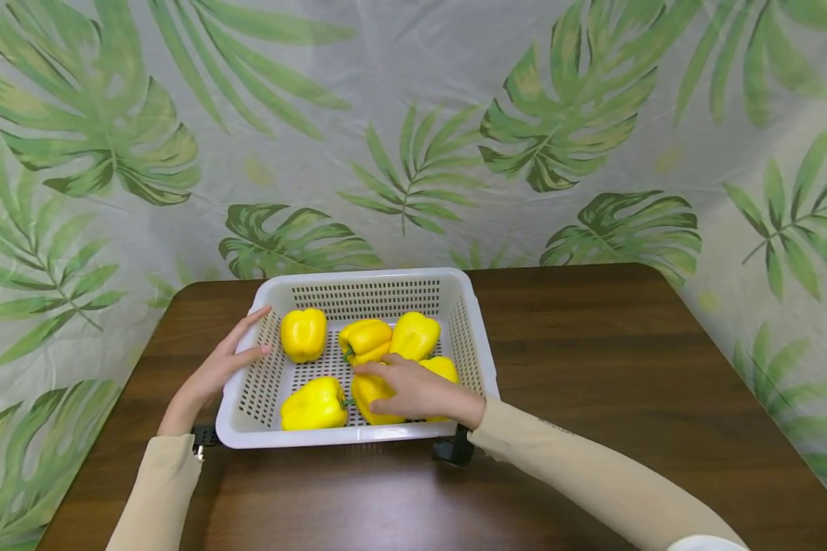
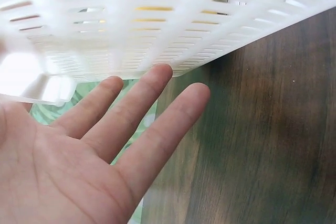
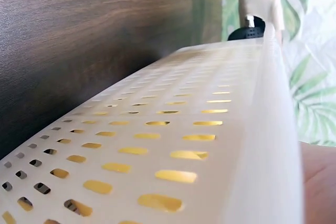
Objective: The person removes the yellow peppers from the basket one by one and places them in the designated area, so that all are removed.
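Peppers (image 1: 305, 334) leave gaps inside basket rim (image 1: 317, 438); left hand (image 1: 214, 373) spread (right hand (image 1: 420, 389), grip unclear)

Left hand (image 1: 217, 369) spread, fingers (image 2: 165, 135) straight; right hand (image 1: 420, 389) palm down, right forearm (image 1: 579, 461) slanting inward.

Reads as a staged tabletop recording corner; can't pin down home, studio or lab. Evidence: wrinkled leaf-print sheet (image 1: 420, 69) fills the background behind the table (image 1: 579, 344) and down both sides, hiding the room. Table is dark wood-grain with rounded far corners. Black wrist camera (image 1: 452, 450) fits a recording setup. Peppers (image 1: 314, 403) in a basket (image 1: 478, 329) lean kitchen, not conclusive.
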Demonstrator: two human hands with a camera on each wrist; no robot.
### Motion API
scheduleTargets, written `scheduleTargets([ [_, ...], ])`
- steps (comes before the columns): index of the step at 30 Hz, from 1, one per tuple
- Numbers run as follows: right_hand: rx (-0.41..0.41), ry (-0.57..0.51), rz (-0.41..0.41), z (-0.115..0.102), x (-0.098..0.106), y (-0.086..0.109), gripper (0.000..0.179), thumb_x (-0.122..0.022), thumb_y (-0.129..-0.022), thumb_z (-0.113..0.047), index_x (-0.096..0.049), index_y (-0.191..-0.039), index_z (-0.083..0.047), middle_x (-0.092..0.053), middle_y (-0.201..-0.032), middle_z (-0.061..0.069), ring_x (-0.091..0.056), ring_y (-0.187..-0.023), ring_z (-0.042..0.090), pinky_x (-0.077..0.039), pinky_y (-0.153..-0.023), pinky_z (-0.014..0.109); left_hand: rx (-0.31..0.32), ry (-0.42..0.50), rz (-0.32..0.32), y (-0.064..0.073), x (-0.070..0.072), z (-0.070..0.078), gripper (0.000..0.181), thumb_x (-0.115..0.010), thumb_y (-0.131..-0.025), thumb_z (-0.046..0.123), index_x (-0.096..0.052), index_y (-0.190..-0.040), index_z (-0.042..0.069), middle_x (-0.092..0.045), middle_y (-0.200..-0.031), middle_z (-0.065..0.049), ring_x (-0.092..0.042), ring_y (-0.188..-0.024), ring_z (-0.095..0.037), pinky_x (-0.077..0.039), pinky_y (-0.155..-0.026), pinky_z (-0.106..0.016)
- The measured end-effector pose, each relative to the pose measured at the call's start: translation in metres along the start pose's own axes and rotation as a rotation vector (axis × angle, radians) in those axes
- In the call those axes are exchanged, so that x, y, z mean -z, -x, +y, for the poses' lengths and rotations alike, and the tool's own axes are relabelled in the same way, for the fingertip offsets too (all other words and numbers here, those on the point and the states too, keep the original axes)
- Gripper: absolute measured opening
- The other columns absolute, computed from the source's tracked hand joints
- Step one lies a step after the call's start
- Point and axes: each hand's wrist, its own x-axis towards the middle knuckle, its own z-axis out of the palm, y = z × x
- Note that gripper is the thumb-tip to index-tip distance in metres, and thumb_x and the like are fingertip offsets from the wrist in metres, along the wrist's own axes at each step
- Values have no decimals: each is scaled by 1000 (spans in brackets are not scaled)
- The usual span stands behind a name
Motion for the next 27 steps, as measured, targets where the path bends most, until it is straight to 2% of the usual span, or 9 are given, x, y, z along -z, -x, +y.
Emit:
scheduleTargets([
  [6,11,61,-8,-1,0,-1,54,-67,-88,-19,-51,-139,-22,-40,-144,16,-45,-125,29,-43,-95,44,-11,7,-1,-2,1,-2,67,-51,-98,18,-14,-154,20,-18,-149,-29,-56,-102,-49,-55,-68,-49],
  [12,46,88,36,1,-2,-2,53,-69,-84,-10,-56,-135,-20,-46,-139,13,-46,-122,29,-42,-94,41,-15,4,6,-2,0,-4,67,-51,-98,18,-13,-154,21,-17,-150,-28,-55,-103,-48,-56,-68,-49],
  [20,65,22,99,4,-4,-3,52,-70,-81,-1,-59,-128,-20,-55,-131,2,-45,-123,24,-42,-95,37,-7,19,10,-1,-1,-3,68,-51,-98,18,-12,-154,20,-17,-149,-28,-55,-103,-48,-55,-69,-49],
  [27,88,-33,115,6,-5,-3,44,-74,-85,-14,-59,-125,-21,-57,-129,-3,-46,-122,21,-40,-99,36,-9,27,11,0,-1,-3,68,-51,-98,18,-12,-154,20,-17,-149,-28,-54,-105,-49,-55,-69,-50],
])
